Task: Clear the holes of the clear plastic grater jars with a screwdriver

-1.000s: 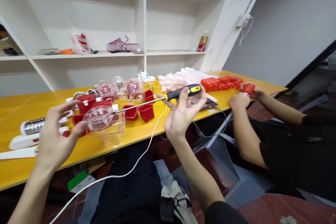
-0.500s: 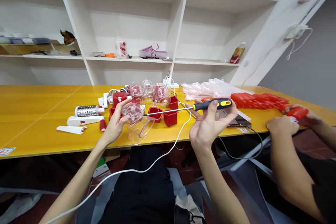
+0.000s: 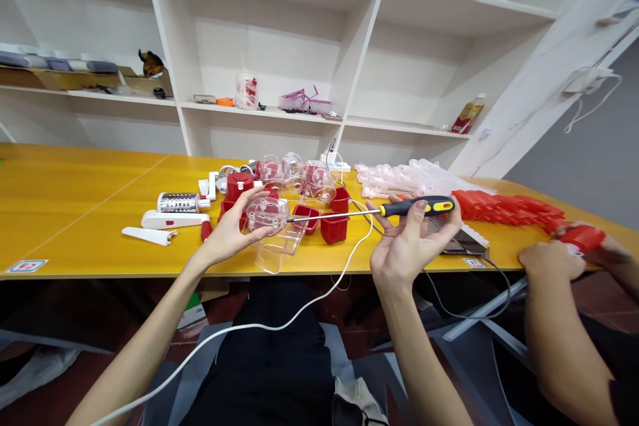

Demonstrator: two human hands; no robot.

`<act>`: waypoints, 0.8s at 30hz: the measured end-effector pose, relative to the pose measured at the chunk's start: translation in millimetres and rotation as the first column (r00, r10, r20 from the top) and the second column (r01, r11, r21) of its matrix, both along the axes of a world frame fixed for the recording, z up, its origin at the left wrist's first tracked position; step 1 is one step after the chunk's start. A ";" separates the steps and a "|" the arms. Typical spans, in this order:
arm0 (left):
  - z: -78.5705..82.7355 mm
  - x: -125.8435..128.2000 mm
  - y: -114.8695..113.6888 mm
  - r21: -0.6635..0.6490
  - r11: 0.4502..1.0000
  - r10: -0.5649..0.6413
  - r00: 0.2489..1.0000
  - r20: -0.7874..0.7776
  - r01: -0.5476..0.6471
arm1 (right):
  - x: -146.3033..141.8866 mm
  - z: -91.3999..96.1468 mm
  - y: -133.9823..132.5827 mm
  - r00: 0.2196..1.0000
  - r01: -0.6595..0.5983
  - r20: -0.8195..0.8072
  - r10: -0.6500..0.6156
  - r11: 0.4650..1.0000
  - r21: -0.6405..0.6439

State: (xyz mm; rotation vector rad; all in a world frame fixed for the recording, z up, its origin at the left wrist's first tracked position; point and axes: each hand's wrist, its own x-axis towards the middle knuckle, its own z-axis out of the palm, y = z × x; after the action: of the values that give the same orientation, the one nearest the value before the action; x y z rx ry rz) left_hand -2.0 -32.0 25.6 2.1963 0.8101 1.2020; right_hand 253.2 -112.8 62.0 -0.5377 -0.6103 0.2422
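My left hand (image 3: 232, 229) grips a clear plastic housing (image 3: 268, 214) by its round end, with a clear chute part (image 3: 277, 249) below it. My right hand (image 3: 407, 243) is closed around a screwdriver (image 3: 419, 206) with a black and yellow handle. Its long shaft runs level to the left, and the tip is at the right edge of the round end; whether it touches a screw cannot be made out. Behind the shaft stand red plastic cups (image 3: 334, 229). Left of my left hand lie a drum grater (image 3: 182, 202), a white handle arm (image 3: 172, 219) and a flat white piece (image 3: 148, 235).
More clear housings (image 3: 293, 173) stand behind my hands. A white cable (image 3: 299, 309) crosses in front of me. At right lie a dark tablet-like device (image 3: 462, 243), pale bagged parts (image 3: 399, 178) and red parts (image 3: 504, 206). A co-worker's hands (image 3: 554, 256) hold a red part.
The view has shifted, so the scene sits further right. The clear housing has turned a little in my left hand; the screwdriver stays at its edge.
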 end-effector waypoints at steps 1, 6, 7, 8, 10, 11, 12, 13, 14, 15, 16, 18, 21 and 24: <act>0.2 -0.6 -0.1 -0.004 1.000 -0.012 1.000 0.003 0.012 | 0.7 0.2 0.0 1.000 0.002 0.003 -0.002 1.000 0.006; -2.7 0.8 1.7 -0.012 1.000 0.018 1.000 0.021 -0.018 | 2.5 -0.6 1.3 1.000 0.013 -0.020 -0.012 0.999 0.031; -3.3 1.5 2.1 -0.007 1.000 0.029 0.999 0.024 -0.029 | 2.0 -1.0 1.7 1.000 0.016 -0.020 -0.015 0.999 0.031; -3.6 2.3 2.4 0.000 0.999 0.041 0.999 0.027 -0.041 | 1.2 -1.3 2.1 1.000 0.016 -0.020 -0.016 0.999 0.030; -3.2 3.6 2.1 0.015 0.997 0.069 0.997 0.021 -0.069 | -1.6 -2.1 2.8 1.000 0.009 -0.011 -0.008 1.000 0.026; -2.7 4.3 1.5 0.024 0.996 0.081 0.997 0.009 -0.081 | -3.6 -2.6 3.0 1.000 0.003 -0.005 -0.003 1.000 0.022; -2.0 5.1 0.8 0.039 0.995 0.088 0.996 -0.007 -0.087 | -5.9 -3.2 3.1 1.000 -0.004 0.006 0.004 1.000 0.016; -1.4 6.0 0.0 0.061 0.994 0.092 0.996 -0.022 -0.090 | -8.3 -3.9 3.0 1.000 -0.014 0.024 0.014 1.000 0.006; -0.8 7.1 -0.9 0.089 0.992 0.095 0.995 -0.033 -0.091 | -10.6 -4.6 2.7 0.998 -0.028 0.050 0.028 1.000 -0.011; -0.4 8.2 -1.6 0.116 0.989 0.099 0.994 -0.039 -0.094 | -12.8 -5.4 2.3 0.996 -0.044 0.081 0.047 0.998 -0.034; -0.3 9.5 -2.1 0.142 0.985 0.109 0.993 -0.038 -0.102 | -14.7 -6.2 1.8 0.991 -0.062 0.112 0.068 0.996 -0.059; -0.7 11.8 -2.4 0.181 0.974 0.141 0.990 -0.027 -0.134 | -16.9 -7.4 0.9 0.979 -0.095 0.169 0.110 0.991 -0.097; -2.0 14.0 -1.6 0.205 0.966 0.166 0.986 -0.025 -0.157 | -16.0 -7.5 0.1 0.971 -0.095 0.207 0.116 0.990 -0.107; -3.6 14.4 -0.5 0.155 0.983 0.104 0.994 -0.035 -0.097 | -12.4 -5.7 0.2 0.973 -0.070 0.213 0.090 0.993 -0.098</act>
State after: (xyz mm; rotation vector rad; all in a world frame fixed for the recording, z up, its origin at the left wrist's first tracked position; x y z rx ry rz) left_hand 12.4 -32.5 22.0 2.3363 0.8816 1.3091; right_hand 240.8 -112.5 56.3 -0.6316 -0.8379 0.2904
